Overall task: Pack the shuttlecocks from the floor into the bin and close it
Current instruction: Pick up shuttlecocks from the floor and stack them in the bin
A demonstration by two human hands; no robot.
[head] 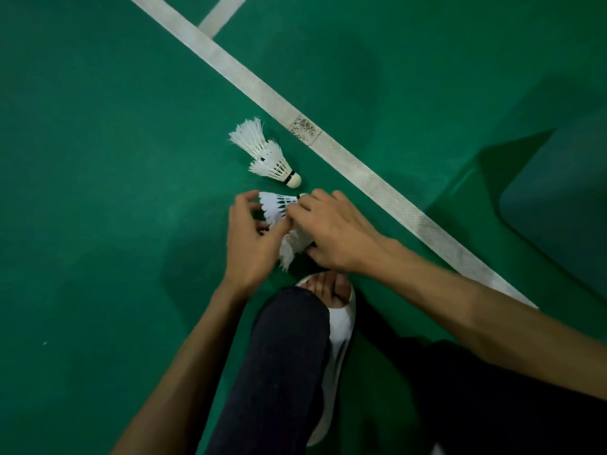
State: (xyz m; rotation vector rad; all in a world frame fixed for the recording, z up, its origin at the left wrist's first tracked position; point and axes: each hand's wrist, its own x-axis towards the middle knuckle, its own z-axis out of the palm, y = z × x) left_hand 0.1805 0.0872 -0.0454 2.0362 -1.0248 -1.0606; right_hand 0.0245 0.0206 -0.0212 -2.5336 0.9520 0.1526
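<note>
Two shuttlecocks are in my hands in the head view, on the near side of the line (328,139). My right grip (331,231) pinches the clean shuttlecock (279,206) at its cork, and my left grip (253,238) curls round its skirt. The frayed shuttlecock (294,247) is wedged beneath and could slip out. Squeezing harder could crush feathers. The nested pair (267,156) lies on the floor, nearer the line. I cannot pick out the bin.
</note>
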